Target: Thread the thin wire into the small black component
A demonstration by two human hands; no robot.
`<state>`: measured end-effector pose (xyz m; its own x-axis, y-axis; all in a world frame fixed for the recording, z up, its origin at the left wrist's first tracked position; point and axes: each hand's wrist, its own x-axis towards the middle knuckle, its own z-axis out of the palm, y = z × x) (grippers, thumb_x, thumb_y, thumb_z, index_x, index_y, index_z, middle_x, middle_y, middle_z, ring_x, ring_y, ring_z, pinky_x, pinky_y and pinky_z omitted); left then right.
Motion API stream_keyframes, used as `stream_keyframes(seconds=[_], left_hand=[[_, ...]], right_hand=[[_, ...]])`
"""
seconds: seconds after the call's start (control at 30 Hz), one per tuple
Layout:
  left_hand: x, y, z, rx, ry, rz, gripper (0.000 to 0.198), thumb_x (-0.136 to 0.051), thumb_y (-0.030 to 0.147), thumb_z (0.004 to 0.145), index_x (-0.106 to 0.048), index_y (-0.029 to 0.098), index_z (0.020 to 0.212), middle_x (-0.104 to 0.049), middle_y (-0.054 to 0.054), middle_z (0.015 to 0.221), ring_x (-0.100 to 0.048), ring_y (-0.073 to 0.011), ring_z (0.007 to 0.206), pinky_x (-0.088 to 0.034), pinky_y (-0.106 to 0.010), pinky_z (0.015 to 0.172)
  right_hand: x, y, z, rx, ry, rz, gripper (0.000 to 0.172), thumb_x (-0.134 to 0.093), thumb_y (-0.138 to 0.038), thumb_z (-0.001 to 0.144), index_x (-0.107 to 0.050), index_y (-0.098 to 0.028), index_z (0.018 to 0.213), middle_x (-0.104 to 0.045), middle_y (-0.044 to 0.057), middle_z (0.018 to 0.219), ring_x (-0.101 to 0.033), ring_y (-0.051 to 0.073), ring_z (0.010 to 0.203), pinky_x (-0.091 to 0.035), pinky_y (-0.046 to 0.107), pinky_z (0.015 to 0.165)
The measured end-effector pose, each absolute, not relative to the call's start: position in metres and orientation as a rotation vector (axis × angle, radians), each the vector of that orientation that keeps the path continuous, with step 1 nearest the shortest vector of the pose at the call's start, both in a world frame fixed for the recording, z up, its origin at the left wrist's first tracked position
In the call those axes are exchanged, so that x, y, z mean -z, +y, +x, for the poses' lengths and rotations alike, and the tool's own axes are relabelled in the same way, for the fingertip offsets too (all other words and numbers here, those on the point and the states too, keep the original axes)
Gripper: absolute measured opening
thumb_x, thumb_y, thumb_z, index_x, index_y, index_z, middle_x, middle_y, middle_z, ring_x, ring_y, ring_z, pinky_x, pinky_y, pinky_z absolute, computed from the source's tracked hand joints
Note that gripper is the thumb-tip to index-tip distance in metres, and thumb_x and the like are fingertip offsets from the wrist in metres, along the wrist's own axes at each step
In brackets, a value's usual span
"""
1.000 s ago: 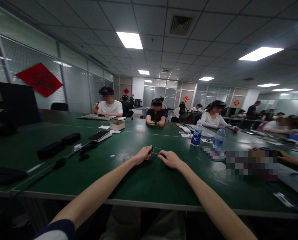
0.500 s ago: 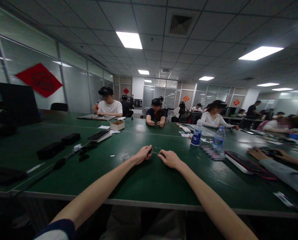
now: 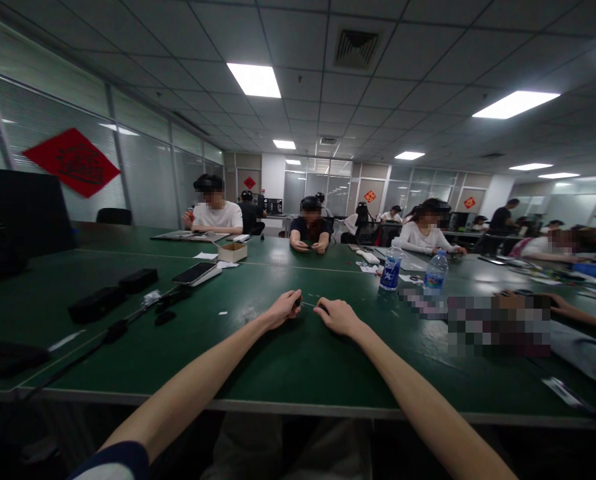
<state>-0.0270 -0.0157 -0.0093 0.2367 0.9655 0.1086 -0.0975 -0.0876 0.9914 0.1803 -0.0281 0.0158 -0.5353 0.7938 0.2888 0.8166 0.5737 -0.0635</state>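
My left hand is closed around a small dark object, mostly hidden by its fingers, just above the green table. A thin, pale line, like a thread or a slim rod, runs from that object toward my right hand. Curled with thumb and fingers together, the right hand rests low over the table, and a dark bit shows at its fingertips. What it grips is too small to name. A narrow gap separates the two hands.
On the green table, a phone, an open box and black blocks lie to the left. Two bottles, one blue-labelled, one clear, stand right. A co-worker's sleeve reaches in at right; other people sit beyond.
The view has shifted slightly, so the surroundings appear a little further left. Both hands keep nearly the same closed pose, with the thin line still between them.
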Motion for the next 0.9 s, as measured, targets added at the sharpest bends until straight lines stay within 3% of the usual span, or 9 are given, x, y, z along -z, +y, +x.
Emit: stream_keyframes(seconds=[0.9], left_hand=[[0.017, -0.005, -0.029, -1.151, 0.909, 1.261, 0.035, -0.045, 0.053, 0.083, -0.046, 0.018, 0.083, -0.044, 0.005, 0.054, -0.03, -0.0046, 0.038, -0.022, -0.016, 0.039]], right_hand=[[-0.012, -0.024, 0.18, 0.169, -2.471, -1.4, 0.051, -0.023, -0.061, 0.091, -0.055, -0.027, 0.112, -0.065, 0.008, 0.098, -0.06, 0.023, 0.089, -0.039, 0.03, 0.072]])
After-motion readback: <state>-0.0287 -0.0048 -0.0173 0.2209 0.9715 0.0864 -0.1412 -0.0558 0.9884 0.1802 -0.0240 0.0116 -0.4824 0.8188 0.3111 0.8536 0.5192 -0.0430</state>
